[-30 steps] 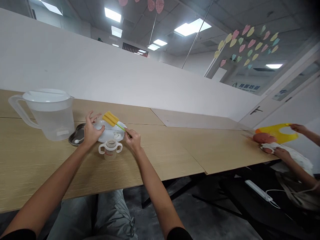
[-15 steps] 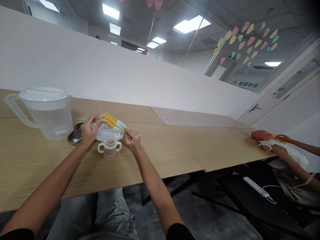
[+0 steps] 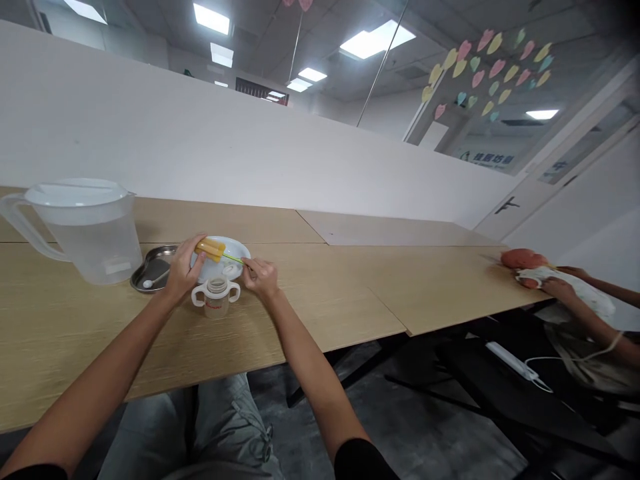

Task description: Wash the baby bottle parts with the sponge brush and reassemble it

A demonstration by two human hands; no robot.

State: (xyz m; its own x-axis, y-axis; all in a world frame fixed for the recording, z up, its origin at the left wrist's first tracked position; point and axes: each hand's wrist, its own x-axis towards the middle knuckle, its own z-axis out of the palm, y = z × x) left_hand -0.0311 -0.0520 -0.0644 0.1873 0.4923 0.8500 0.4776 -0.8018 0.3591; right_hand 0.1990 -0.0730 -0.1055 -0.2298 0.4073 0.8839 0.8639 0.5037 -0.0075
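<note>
The right hand grasps the thin green stem of a sponge bottle brush in pinched fingers, its yellow head above a white plate. The left hand clenches at the sponge end, gripping something unclear. A slipped stem could topple the two-handled sippy cup just before the plate.

A wooden table bears a pitcher, steel tray, plate, cup.

Plastic pitcher, power strip, paper hearts
</note>
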